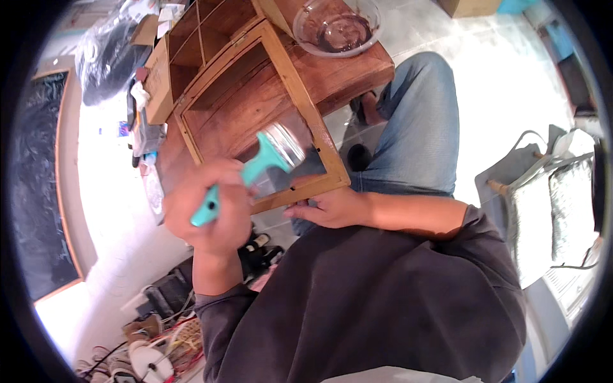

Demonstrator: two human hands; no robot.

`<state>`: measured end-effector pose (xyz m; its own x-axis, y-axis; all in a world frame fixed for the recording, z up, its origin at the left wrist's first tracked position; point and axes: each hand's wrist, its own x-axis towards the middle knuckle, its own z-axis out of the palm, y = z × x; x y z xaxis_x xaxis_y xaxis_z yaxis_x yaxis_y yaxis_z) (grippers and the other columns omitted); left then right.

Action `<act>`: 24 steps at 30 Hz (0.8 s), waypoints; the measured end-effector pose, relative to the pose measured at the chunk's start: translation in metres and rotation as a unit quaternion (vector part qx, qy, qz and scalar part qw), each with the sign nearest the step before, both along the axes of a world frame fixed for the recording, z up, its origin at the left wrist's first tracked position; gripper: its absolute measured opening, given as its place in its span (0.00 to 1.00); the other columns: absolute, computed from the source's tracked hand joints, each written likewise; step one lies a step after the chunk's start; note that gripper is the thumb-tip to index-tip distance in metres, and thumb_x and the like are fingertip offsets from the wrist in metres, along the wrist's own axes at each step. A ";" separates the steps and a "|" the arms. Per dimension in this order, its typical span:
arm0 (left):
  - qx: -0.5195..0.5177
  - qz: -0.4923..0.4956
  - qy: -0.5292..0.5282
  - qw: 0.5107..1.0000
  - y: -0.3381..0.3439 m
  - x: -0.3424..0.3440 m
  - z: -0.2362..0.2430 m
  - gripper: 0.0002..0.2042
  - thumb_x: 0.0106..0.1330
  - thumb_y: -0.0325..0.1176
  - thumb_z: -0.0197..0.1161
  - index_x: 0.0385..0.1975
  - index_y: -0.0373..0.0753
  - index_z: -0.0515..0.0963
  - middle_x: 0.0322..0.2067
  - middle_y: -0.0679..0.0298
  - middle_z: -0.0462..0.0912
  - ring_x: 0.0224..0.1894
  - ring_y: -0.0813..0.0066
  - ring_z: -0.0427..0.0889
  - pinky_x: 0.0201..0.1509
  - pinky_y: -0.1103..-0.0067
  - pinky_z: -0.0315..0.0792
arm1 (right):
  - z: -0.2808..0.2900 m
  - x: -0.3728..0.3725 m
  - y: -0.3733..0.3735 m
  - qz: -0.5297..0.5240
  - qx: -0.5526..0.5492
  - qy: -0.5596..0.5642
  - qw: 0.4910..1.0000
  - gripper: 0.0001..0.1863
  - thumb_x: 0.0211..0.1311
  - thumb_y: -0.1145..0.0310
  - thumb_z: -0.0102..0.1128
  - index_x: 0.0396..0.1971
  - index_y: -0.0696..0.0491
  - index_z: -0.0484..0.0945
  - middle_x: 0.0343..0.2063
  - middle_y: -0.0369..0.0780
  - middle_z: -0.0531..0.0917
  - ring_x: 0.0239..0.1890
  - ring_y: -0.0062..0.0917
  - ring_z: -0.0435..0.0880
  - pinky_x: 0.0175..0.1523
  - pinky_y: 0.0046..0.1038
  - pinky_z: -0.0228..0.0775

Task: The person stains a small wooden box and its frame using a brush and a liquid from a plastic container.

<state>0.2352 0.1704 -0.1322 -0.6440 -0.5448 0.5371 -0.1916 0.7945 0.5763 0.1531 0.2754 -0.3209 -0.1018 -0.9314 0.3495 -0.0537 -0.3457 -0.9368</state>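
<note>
Count: 2 bare hands, 1 teal brush (255, 167), 1 wooden frame (310, 121), 1 clear bowl (337, 29). L hand (214, 203) has its fingers curled round the brush handle, closed on it; hand + brush a bit blurred. Brush sits at the upper R of that fist, handle end poking out lower L past the fingers, metal ferrule up and R, seen over the frame's opening. Can't tell if bristles touch anything. R hand (335, 207) is at the frame's near R corner, thumb just below the bottom rail, other fingers partly hidden by the frame; can't tell if they pinch it or only prop it. Frame is tilted, far end by a wooden cabinet (185, 60) w/ dividers.

Containers: bowl, round, plastic, on the wooden bench (357, 73), w/ a bit of brownish liquid in the bottom and smears up the sides. 1 cardboard box (469, 6) top R, contents n/a to view. Also 1 chalkboard (45, 185), far L.
</note>
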 end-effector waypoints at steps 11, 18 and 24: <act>0.001 -0.083 0.014 0.996 -0.018 0.012 0.005 0.02 0.54 0.20 0.63 0.27 0.32 0.79 0.23 0.59 0.84 0.21 0.69 0.84 0.27 0.78 0.77 | 0.011 -0.004 -0.006 -0.002 -0.057 -0.029 0.998 0.18 0.61 0.66 0.73 0.48 0.56 0.83 0.45 0.43 0.86 0.35 0.32 0.83 0.46 0.33 0.75; 0.101 0.043 0.094 0.989 -0.081 -0.032 0.026 0.05 0.68 0.28 0.62 0.32 0.33 0.81 0.19 0.61 0.80 0.23 0.85 0.80 0.25 0.80 0.73 | 0.016 -0.008 -0.016 0.015 -0.078 0.019 0.997 0.22 0.57 0.66 0.76 0.49 0.59 0.82 0.53 0.46 0.84 0.43 0.34 0.86 0.50 0.35 0.77; 0.056 -0.045 -0.027 0.997 -0.110 -0.057 0.027 0.07 0.71 0.32 0.59 0.36 0.35 0.80 0.22 0.66 0.81 0.24 0.84 0.78 0.28 0.82 0.71 | 0.014 -0.005 -0.012 0.049 0.007 -0.011 0.999 0.18 0.59 0.65 0.75 0.45 0.58 0.83 0.50 0.44 0.86 0.48 0.37 0.86 0.52 0.34 0.78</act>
<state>0.1778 0.0600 -0.1055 -0.7193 -0.5373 0.4404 -0.1543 0.7417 0.6528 0.1483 0.2635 -0.3067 -0.0181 -0.9419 0.3354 0.0008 -0.3355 -0.9420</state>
